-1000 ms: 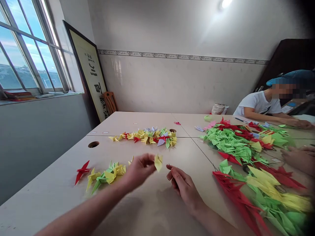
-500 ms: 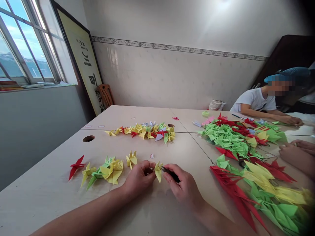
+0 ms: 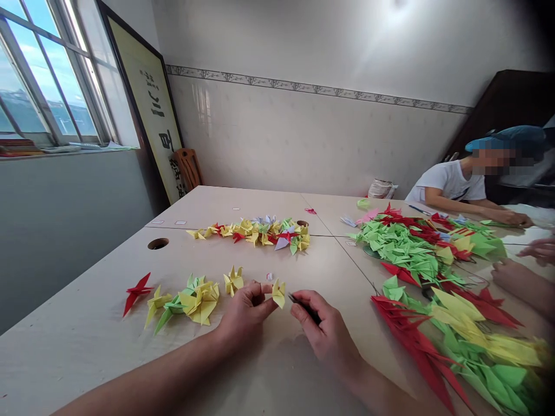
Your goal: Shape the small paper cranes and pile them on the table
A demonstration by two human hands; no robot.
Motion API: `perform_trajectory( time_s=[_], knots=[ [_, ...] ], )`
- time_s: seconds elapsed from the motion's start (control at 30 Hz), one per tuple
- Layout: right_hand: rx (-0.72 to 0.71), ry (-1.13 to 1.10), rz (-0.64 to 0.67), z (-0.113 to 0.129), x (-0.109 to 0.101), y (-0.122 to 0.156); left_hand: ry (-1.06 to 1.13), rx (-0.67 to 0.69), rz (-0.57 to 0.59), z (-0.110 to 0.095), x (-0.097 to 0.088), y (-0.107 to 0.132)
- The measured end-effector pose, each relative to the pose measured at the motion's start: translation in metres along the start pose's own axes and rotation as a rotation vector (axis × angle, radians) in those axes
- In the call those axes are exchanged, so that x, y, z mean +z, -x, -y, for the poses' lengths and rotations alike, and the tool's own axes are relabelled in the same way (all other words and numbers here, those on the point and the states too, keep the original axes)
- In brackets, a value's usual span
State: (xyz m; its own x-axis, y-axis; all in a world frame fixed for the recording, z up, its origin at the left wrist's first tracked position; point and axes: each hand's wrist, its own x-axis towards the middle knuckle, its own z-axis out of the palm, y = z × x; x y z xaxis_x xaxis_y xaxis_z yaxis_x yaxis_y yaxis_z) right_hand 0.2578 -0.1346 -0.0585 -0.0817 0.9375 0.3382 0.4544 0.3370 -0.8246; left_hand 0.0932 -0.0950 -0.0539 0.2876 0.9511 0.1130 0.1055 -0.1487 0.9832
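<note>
Between the thumb and fingers of my left hand (image 3: 248, 309) is a small folded yellow paper piece (image 3: 279, 293), its points facing up and down. My right hand (image 3: 323, 323) grips black tweezers (image 3: 307, 308), partly hidden by the fingers; their tip stands a little to the right of the yellow piece, apart from it. Left of my left hand lie a yellow folded piece (image 3: 233, 281), a yellow cluster (image 3: 202, 303), a green folded piece (image 3: 171, 312), another yellow one (image 3: 156, 303) and a red paper star (image 3: 137, 293).
A row of mixed folded papers (image 3: 255, 232) lies farther back on the table (image 3: 87, 329). Large heaps of green (image 3: 396, 245), red (image 3: 411, 332) and yellow (image 3: 459, 315) papers cover the right side. Another person (image 3: 451, 182) leans there, and other hands (image 3: 515, 280) rest at the right edge.
The tweezers have drawn back to the right, away from the yellow piece they were touching. My left hand still pinches that piece, now turned slightly.
</note>
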Motion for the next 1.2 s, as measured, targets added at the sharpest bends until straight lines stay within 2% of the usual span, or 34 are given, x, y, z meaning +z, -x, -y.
perform_trajectory(
  time_s=[0.07, 0.17, 0.3, 0.4, 0.67, 0.9, 1.2],
  knots=[
    [0.035, -0.058, 0.001, 0.0028, 0.0008, 0.0012, 0.278, -0.149, 0.038, 0.0002, -0.0004, 0.0006],
    [0.079, -0.122, 0.039, 0.0058, 0.0031, 0.0024, 0.632, -0.332, 0.009, -0.0021, 0.0002, 0.0026],
    [0.119, -0.183, 0.049, 0.006, 0.0063, 0.0021, 0.84, -0.45, 0.036, -0.005, 0.0024, 0.0045],
    [0.108, -0.197, 0.048, 0.0044, 0.007, 0.0014, 0.867, -0.477, 0.05, -0.0038, 0.0035, 0.005],
    [0.112, -0.18, 0.058, 0.0043, 0.0049, 0.0009, 0.815, -0.448, 0.085, -0.0051, 0.0048, 0.0062],
    [0.034, -0.122, 0.104, 0.0045, 0.0037, 0.0003, 0.8, -0.44, 0.073, -0.0067, 0.0066, 0.0057],
    [0.036, -0.143, 0.094, 0.0039, 0.0044, -0.0002, 0.8, -0.444, 0.051, -0.0046, 0.0047, 0.0055]
  ],
)
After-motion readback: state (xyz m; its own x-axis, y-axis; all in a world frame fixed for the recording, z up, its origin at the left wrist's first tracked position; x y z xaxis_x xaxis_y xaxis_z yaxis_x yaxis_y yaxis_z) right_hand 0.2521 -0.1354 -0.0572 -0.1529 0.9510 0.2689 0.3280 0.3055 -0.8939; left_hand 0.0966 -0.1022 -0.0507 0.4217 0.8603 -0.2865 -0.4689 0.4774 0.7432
